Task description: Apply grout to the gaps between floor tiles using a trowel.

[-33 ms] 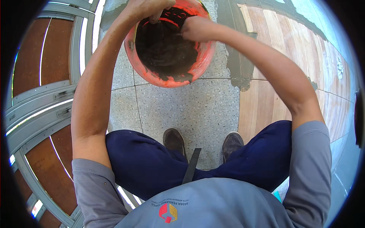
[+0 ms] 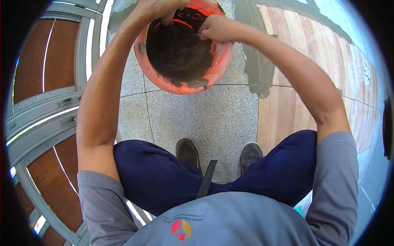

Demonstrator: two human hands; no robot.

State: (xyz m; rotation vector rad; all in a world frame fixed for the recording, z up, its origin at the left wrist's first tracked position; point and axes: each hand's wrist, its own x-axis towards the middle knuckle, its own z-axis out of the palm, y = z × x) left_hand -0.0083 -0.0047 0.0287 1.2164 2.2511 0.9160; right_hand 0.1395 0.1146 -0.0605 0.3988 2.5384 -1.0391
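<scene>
As both hands crowd its mouth, a red-orange bucket [image 2: 221, 61] commands the upper centre of the frame!
Dark, wet-looking mix [image 2: 176, 55] fills much of it; the left hand [image 2: 170, 10] is at the far left rim, fingers bent, partly cut off by the top edge, so how far it closes and on what, I can't tell; over on the right side, the right hand [image 2: 215, 30] has its fingers curled in over the mix, its grip and anything inside hidden from us; speckled floor tiles [image 2: 180, 119] spread below, wood-patterned tiles [image 2: 283, 110] at right.
</scene>
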